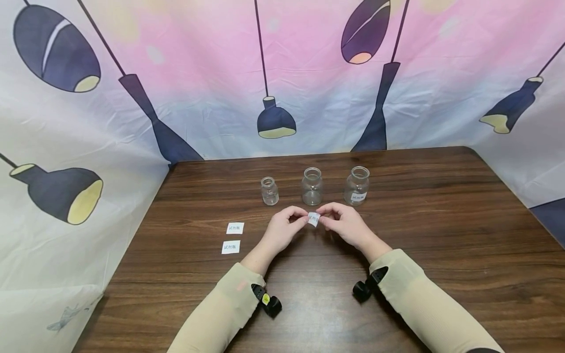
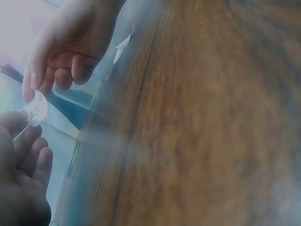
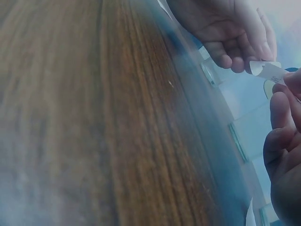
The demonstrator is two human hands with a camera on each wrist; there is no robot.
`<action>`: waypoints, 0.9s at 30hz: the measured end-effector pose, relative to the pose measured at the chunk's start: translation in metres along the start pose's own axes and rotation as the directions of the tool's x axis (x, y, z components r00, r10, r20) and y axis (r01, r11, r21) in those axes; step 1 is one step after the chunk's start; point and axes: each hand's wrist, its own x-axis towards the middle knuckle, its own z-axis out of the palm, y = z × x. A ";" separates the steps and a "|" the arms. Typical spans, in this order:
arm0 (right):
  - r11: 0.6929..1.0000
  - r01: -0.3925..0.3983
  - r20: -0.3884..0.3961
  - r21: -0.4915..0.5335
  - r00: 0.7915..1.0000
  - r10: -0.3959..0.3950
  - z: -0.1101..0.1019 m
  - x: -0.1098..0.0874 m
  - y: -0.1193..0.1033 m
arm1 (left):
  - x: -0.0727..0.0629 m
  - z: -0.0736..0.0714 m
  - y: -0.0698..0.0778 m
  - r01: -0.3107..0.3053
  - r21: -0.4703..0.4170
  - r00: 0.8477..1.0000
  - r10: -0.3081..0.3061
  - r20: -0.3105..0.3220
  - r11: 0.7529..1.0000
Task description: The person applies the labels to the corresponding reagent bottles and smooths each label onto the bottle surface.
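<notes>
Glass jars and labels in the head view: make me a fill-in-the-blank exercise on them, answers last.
On the table stand ____ glass jars.
Counted from the left, the ____ jar bears a label.
The left hand and right hand pinch another label; ____ more labels lie loose on the table.
Missing words: three; third; two

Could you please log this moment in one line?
left hand and right hand: pinching printed label; rightmost reagent bottle: labelled; two loose labels: on wooden table

Staged tabletop set-up, rm type unclear: lamp-print cloth backdrop (image 1: pixel 229 63) behind & beside dk wood-grain table (image 1: pixel 441 220)
</notes>
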 end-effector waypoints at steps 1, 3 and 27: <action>1.000 0.000 0.000 -0.002 1.000 0.000 0.000 0.000 0.000 | 0.000 0.000 0.000 0.000 0.002 1.000 0.000 -0.002 1.000; 1.000 -0.001 -0.001 -0.010 1.000 0.001 0.000 -0.001 -0.001 | 0.000 0.000 0.000 0.008 0.001 1.000 -0.008 -0.004 1.000; 0.999 -0.031 -0.036 -0.032 0.999 0.030 -0.004 0.016 0.043 | 0.006 0.000 -0.002 0.021 -0.040 0.992 -0.026 -0.124 0.999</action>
